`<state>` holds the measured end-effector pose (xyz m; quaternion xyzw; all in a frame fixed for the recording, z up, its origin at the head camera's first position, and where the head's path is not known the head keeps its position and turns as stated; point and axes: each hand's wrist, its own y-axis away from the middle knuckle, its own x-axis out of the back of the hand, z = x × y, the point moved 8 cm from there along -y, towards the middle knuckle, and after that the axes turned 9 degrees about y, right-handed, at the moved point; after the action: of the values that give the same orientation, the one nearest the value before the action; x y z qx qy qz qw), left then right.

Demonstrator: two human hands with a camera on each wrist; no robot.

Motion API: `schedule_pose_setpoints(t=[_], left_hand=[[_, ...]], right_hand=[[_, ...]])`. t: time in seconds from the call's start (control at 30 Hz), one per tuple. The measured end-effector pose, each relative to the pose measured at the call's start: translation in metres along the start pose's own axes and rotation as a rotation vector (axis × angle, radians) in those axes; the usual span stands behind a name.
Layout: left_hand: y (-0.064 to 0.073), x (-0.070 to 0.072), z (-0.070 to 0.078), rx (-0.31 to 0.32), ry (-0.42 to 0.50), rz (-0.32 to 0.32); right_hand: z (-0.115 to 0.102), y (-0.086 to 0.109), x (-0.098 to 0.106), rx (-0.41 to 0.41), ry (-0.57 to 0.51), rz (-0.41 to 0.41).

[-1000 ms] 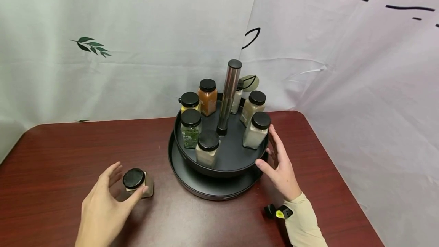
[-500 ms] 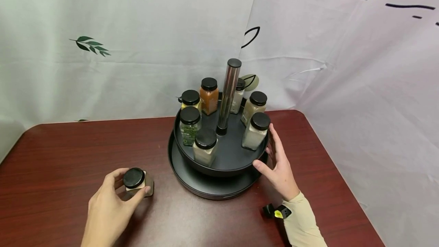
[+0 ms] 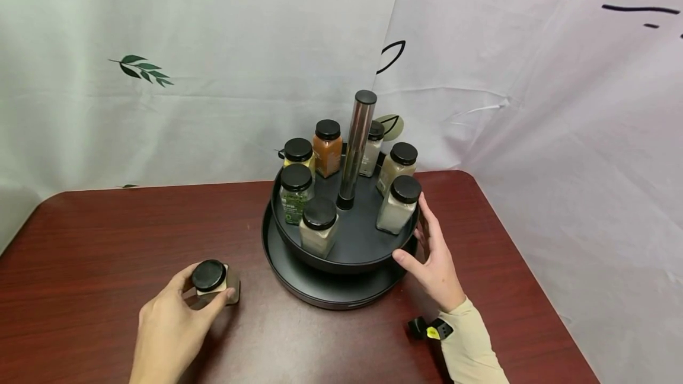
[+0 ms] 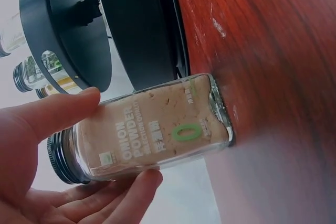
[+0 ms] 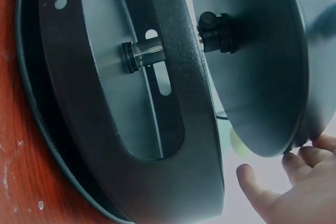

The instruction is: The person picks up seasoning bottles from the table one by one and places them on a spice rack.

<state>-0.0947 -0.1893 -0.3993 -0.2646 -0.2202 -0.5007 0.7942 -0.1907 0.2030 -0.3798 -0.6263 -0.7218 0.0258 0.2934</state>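
Note:
My left hand (image 3: pixel 176 319) grips a glass spice jar (image 4: pixel 152 129) labelled onion powder, thumb on one side and fingers on the other, its black lid (image 3: pixel 209 275) toward the palm. The jar's base is at the tabletop. To the right stands a black tiered spice rack with a metal centre post (image 3: pixel 357 153). Several black-lidded jars stand on its upper tray (image 3: pixel 363 242), among them a green herb jar (image 3: pixel 295 203) and an orange one (image 3: pixel 328 156). My right hand (image 3: pixel 440 271) is at that tray's right rim, fingertips touching it, thumb (image 5: pixel 254 187) apart from it.
A wider lower tray (image 3: pixel 341 298) sits on the dark red wooden table (image 3: pixel 107 242) beneath the upper one. Its wall has cut-out slots (image 5: pixel 164 77). A pale printed curtain (image 3: pixel 213 64) hangs close behind the table and along its right side.
My left hand has moved slightly right and its fingers have come in round the onion powder jar. The upper tray has turned a little, its front jars going left and the orange one right.

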Motion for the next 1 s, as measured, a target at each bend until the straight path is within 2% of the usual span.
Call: schedule_pose_setpoints(t=[0.4, 0.7, 1.0], left_hand=[[0.0008, 0.0025, 0.0008, 0.000, -0.007, 0.031], [0.0012, 0.0016, -0.0005, 0.021, 0.008, 0.029], [0.0013, 0.0034, 0.0053, 0.009, -0.015, 0.029]], right_hand=[[0.0007, -0.0015, -0.0013, -0.001, -0.014, 0.000], [0.0011, -0.0008, 0.0009, -0.017, -0.007, 0.001], [0.0010, -0.0006, 0.0013, -0.012, -0.007, 0.001]])
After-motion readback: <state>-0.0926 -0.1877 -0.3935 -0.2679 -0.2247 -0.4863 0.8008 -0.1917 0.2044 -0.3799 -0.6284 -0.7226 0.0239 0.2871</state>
